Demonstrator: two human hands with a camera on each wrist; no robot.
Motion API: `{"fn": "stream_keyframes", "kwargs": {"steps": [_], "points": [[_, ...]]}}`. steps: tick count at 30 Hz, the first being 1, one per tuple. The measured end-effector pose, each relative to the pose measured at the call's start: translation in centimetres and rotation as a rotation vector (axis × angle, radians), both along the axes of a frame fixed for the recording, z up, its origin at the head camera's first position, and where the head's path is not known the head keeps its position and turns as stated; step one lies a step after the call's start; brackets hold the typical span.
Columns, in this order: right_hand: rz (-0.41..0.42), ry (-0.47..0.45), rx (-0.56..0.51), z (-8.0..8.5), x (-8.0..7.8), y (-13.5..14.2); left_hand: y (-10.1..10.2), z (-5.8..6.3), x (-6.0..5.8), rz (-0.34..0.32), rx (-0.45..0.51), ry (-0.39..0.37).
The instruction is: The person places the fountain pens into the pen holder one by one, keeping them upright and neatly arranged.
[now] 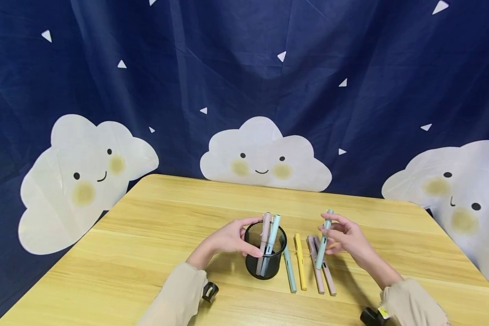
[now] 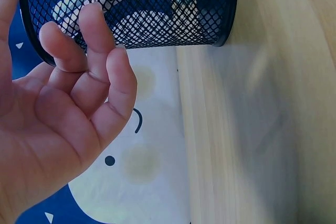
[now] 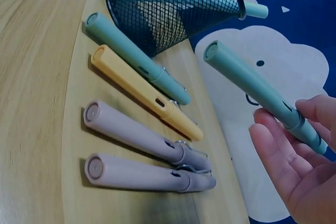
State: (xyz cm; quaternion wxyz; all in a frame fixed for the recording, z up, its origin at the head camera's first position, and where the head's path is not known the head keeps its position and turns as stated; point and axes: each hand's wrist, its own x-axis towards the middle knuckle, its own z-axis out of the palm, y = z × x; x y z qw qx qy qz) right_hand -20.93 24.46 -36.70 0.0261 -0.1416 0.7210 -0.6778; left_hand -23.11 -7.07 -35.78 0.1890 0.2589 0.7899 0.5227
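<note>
A black mesh pen holder (image 1: 265, 267) stands upright on the table, with a pinkish pen (image 1: 265, 231) and a light blue pen (image 1: 273, 233) leaning inside it. My left hand (image 1: 233, 236) curls round the holder's left side, thumb at the near rim and fingers behind. In my right hand (image 1: 346, 235) a green pen (image 3: 247, 80) is pinched between thumb and fingers by its cap end, raised off the table with its barrel end pointing down. Below it lie two pale purple pens (image 3: 136, 127), side by side.
Between the holder and the purple pens lie a yellow pen (image 1: 300, 262) and another green pen (image 1: 290, 269), roughly parallel. The wooden table (image 1: 146, 253) reaches back to a dark blue cloth (image 1: 236, 59) printed with white clouds.
</note>
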Motion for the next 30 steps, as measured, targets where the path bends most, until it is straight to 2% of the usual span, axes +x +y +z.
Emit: {"fn": "stream_keyframes", "kwargs": {"steps": [4, 11, 19, 23, 24, 30], "points": [[-0.003, 0.02, -0.023, 0.2, -0.1, -0.3, 0.0, 0.0, 0.0, -0.004, 0.003, 0.0], [0.008, 0.056, -0.132, 0.7, -0.2, -1.1, 0.0, 0.0, -0.1, -0.009, 0.008, 0.005], [-0.021, 0.1, -0.193, 1.3, -0.4, -2.4, 0.0, -0.2, -0.2, -0.017, 0.018, -0.002], [-0.014, 0.146, -0.222, 1.3, -0.7, -2.8, 0.0, -0.2, -0.2, -0.018, 0.021, -0.005], [0.026, 0.164, -0.265, 0.2, -1.8, -2.4, 0.0, -0.2, -0.2, -0.018, 0.021, -0.005], [0.016, 0.165, -0.283, 0.7, -2.0, -3.2, 0.0, -0.2, -0.3, -0.018, 0.014, -0.004]]}}
